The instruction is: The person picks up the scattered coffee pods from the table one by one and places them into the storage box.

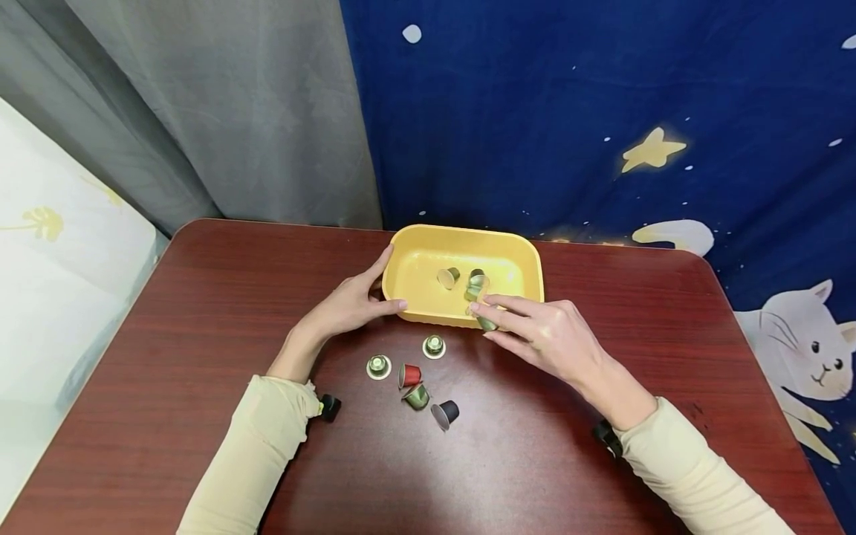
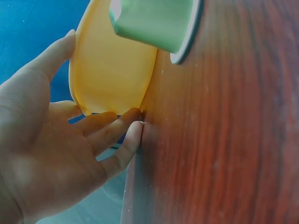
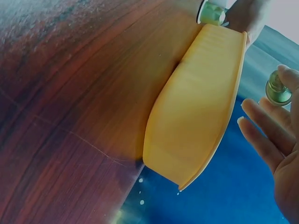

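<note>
A yellow tray [image 1: 461, 316] stands near the table's far edge. My left hand [image 1: 344, 301] grips its left end, thumb at the front corner and a finger reaching the back corner. Above the tray's front rim my right hand [image 1: 548, 331] pinches a green coffee capsule [image 3: 278, 88] between thumb and fingers. Several capsules lie inside the tray, one of them a tipped capsule [image 1: 449, 277]; the right fingers partly hide the others. In the left wrist view a green capsule [image 2: 156, 21] looms large in front of the tray.
Before the tray lie a red capsule [image 1: 410, 375], a tilted green capsule [image 1: 417, 397] and a black capsule [image 1: 446, 414]. Two green capsules [image 1: 378, 365] stand rim down on the dark red table [image 1: 568, 468]. Grey and blue curtains [image 1: 501, 111] hang behind.
</note>
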Demonstrator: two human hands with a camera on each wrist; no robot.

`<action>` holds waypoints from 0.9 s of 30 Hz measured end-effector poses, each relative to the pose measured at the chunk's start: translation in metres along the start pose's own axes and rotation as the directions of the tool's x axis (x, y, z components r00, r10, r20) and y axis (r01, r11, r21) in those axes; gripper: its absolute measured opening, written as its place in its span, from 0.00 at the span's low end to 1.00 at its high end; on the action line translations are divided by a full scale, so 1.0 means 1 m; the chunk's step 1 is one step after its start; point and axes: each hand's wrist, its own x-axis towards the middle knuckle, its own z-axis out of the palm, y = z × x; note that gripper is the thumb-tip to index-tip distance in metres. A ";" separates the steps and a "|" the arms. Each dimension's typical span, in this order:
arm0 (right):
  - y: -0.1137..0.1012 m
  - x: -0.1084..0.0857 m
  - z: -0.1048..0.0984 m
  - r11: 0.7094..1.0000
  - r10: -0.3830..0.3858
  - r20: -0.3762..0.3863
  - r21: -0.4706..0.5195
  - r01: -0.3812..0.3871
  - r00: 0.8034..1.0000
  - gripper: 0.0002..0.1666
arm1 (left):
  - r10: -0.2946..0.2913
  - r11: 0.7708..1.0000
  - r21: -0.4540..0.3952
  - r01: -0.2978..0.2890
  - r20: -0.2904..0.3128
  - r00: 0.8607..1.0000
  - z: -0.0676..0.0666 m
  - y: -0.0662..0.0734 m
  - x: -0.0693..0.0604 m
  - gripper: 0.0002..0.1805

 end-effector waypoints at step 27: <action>0.020 0.010 0.016 0.996 0.090 0.053 0.006 -0.090 0.995 0.27 | -0.022 1.000 -0.002 0.022 0.005 1.000 0.001 0.000 0.000 0.55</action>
